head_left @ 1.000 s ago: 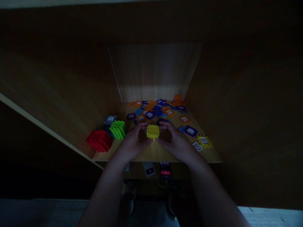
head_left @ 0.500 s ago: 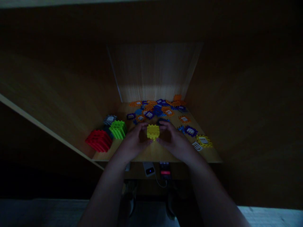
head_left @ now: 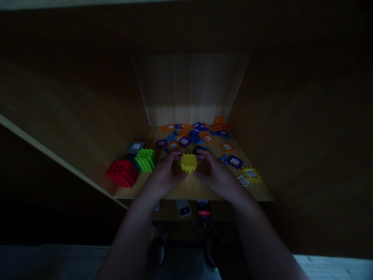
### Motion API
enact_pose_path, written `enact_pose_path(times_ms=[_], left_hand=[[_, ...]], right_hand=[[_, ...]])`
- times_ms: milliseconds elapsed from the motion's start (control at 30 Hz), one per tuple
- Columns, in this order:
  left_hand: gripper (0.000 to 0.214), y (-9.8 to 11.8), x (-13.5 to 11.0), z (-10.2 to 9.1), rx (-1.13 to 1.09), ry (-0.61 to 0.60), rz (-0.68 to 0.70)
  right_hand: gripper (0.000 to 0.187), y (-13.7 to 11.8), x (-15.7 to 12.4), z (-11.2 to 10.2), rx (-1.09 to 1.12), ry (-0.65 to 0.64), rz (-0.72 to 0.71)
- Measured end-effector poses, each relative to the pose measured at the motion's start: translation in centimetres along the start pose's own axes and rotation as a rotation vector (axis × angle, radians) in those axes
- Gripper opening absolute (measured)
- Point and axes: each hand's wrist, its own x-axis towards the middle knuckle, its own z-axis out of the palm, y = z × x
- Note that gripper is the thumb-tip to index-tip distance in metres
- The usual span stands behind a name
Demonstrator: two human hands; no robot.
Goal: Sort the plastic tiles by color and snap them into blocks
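A small yellow cube of interlocking plastic tiles sits at the middle of a dimly lit wooden desk. My left hand curls round the cube's left side and my right hand round its right side, fingers and thumbs pressed on it. A green cube, a red cube and a grey cube of the same tiles stand to the left.
Loose orange, blue and purple tiles lie heaped at the back of the desk. A yellow tile and a white tile lie at the right. Wooden walls close in the desk. Small devices hang below the front edge.
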Motion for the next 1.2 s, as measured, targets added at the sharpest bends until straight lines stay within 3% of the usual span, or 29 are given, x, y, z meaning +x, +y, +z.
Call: enact_pose_path(times_ms=[1200], left_hand=[[0.061,-0.46,-0.15,-0.12,-0.065,-0.011,0.038]], right_hand=[[0.067,-0.05,-0.05,-0.09,-0.009,-0.034,0.000]])
